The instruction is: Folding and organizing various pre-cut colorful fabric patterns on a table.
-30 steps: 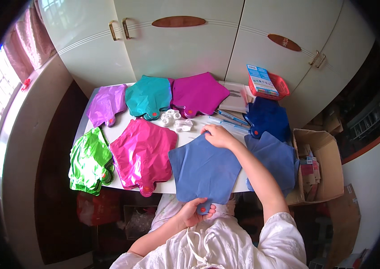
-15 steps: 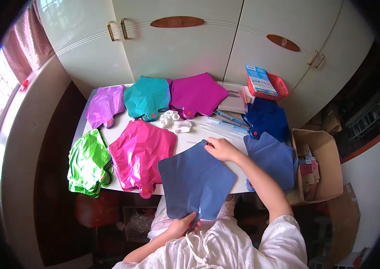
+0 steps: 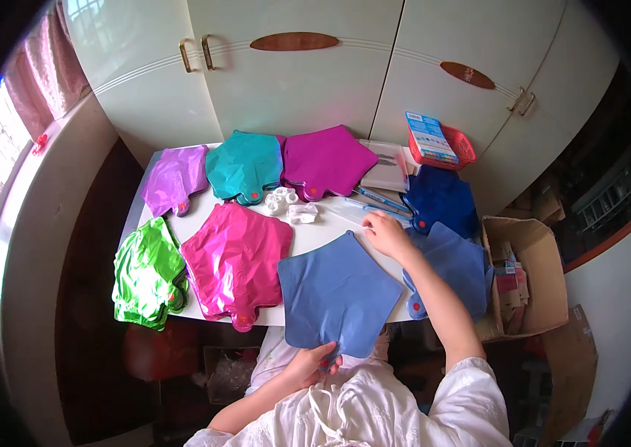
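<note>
A flat, five-cornered blue foil balloon [image 3: 339, 290] lies over the table's near edge and my lap. My left hand [image 3: 317, 365] grips its bottom tab, fingers wrapped round it. Above the balloon's top corner, my right hand [image 3: 386, 235] is bent with its fingertips together, off the balloon. It is beside thin clear plastic strips [image 3: 351, 214] on the table; what its fingers hold, if anything, is too small to make out. A pile of similar blue foil balloons [image 3: 453, 264] lies partly behind my right forearm.
On the white table [image 3: 315, 238] lie piles of pink [image 3: 237, 257], green [image 3: 148, 272], lilac [image 3: 174, 179], teal [image 3: 245, 164], purple [image 3: 330, 160] and dark blue balloons [image 3: 442, 197]. White rolls [image 3: 282, 200], pens [image 3: 382, 200] and a red basket [image 3: 464, 145] sit among them. A cardboard box [image 3: 546, 276] stands at right.
My right hand has let go of the balloon's top corner and moved right toward the clear strips. The balloon has shifted slightly right and tilted, still in my left hand.
</note>
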